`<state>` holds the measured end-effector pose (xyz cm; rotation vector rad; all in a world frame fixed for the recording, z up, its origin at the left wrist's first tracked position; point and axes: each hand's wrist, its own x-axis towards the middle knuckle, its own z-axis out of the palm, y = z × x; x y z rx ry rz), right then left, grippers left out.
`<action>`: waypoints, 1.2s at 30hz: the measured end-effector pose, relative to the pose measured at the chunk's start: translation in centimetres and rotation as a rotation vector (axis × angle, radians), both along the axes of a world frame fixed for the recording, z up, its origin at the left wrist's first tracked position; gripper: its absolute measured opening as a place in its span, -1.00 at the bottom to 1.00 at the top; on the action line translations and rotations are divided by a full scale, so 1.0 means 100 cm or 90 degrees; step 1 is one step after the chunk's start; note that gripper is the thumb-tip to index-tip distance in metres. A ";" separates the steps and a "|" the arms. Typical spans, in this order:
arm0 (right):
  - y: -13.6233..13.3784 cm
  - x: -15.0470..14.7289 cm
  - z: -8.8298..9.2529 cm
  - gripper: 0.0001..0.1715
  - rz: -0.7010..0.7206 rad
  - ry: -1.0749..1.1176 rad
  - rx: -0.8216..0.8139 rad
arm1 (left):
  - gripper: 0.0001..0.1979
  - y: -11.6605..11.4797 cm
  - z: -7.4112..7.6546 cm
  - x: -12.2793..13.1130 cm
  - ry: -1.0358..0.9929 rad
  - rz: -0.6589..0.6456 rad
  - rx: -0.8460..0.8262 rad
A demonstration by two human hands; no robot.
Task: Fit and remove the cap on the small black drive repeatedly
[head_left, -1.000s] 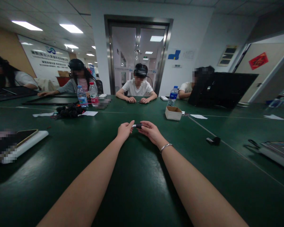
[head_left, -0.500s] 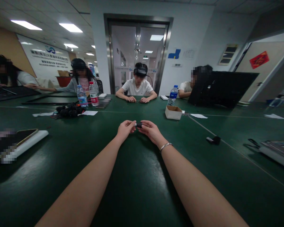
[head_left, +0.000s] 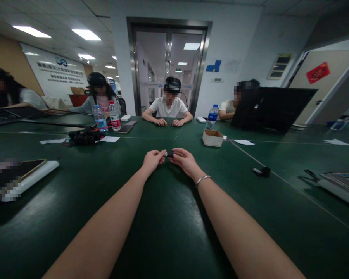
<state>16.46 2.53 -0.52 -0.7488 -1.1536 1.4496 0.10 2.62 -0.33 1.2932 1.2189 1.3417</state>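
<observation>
A small black object with a silvery end [head_left: 170,154] is held between my two hands, a little above the dark green table [head_left: 163,232]. The fingers of my left hand [head_left: 153,161] pinch its silvery end. My right hand [head_left: 185,161], with a silver bangle at the wrist, grips the black end with bent fingers. The fingertips of both hands are close together but apart. Fine detail of the object is too small to make out.
Beyond my hands stand an open small box [head_left: 212,138] and bottles [head_left: 211,116], [head_left: 100,118]. A black bundle [head_left: 85,136] lies left; a black and silver item [head_left: 261,171] lies right. A monitor [head_left: 273,108] stands at the back right. Several people sit around the table.
My left hand has shifted very slightly left, still on the object. At the far left, a person's dark flat frame has moved and tilted.
</observation>
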 end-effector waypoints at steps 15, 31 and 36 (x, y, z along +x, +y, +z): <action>0.001 -0.003 0.001 -0.78 0.002 0.000 -0.013 | -0.45 0.002 -0.004 -0.001 0.189 0.060 0.002; -0.002 -0.003 0.003 -0.76 0.019 -0.004 -0.014 | -0.45 0.000 -0.002 -0.003 0.297 0.090 0.000; -0.001 -0.004 0.004 -0.79 0.004 0.003 -0.027 | -0.56 -0.001 -0.002 0.000 0.221 0.068 0.021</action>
